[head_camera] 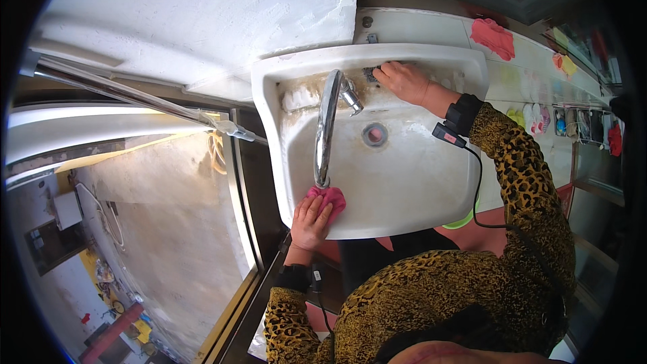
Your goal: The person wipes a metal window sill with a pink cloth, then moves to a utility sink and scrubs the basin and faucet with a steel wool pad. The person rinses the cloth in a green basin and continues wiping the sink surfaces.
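Observation:
A white ceramic sink (414, 182) with brown stains along its back ledge lies before me. At the front left rim, my left hand (309, 220) holds a bunched pink cloth (333, 205), just under the spout of the chrome faucet (326, 131). My right hand (404, 81) is on the back ledge, its fingers on a dark grey scouring pad (370, 75); part of the pad is hidden under them. Between the hands, the faucet's handle (351, 97) stands above the round drain (374, 135).
A window frame (242, 202) borders the sink on the left. A metal pole (126, 93) slants towards it. A pink cloth (492, 39) hangs at the back right. Cables with plugs (449, 135) run from my wrists. Below the sink's right front shows a green basin (462, 221).

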The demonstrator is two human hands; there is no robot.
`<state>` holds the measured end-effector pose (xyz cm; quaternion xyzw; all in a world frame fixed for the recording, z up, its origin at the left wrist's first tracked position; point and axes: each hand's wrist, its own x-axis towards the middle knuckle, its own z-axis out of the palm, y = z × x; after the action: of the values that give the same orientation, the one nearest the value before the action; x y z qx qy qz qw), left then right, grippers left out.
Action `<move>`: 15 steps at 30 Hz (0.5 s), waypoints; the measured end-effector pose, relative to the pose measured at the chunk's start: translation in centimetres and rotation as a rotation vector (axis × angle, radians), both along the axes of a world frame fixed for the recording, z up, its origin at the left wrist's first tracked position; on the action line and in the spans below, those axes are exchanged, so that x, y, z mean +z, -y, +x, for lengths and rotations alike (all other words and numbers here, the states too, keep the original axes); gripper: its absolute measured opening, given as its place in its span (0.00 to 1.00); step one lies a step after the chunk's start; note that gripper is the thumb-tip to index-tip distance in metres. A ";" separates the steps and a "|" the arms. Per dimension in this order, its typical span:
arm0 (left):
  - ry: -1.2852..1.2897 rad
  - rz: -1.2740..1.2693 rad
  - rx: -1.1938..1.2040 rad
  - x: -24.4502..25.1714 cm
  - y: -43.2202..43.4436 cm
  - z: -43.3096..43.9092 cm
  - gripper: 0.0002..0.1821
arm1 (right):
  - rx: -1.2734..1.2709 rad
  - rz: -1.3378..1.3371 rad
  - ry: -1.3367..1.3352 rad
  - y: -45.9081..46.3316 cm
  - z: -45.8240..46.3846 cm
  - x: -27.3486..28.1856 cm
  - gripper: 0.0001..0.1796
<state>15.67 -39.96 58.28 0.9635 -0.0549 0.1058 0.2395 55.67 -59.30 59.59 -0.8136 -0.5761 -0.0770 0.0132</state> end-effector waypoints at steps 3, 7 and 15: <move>-0.013 -0.011 0.000 0.1 0.0 0.0 0.25 | 0.139 0.176 0.070 -2.6 -0.2 -0.3 0.08; 0.002 -0.009 0.000 0.3 -0.1 0.1 0.24 | 0.146 0.190 0.107 -5.2 -0.6 -1.3 0.07; 0.016 -0.032 0.019 0.3 0.1 0.1 0.24 | 0.098 -0.026 0.105 2.2 1.6 1.0 0.08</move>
<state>15.73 -40.07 58.54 0.9591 -0.0461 0.1167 0.2535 57.23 -61.46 60.62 -0.7793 -0.6162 -0.1114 -0.0239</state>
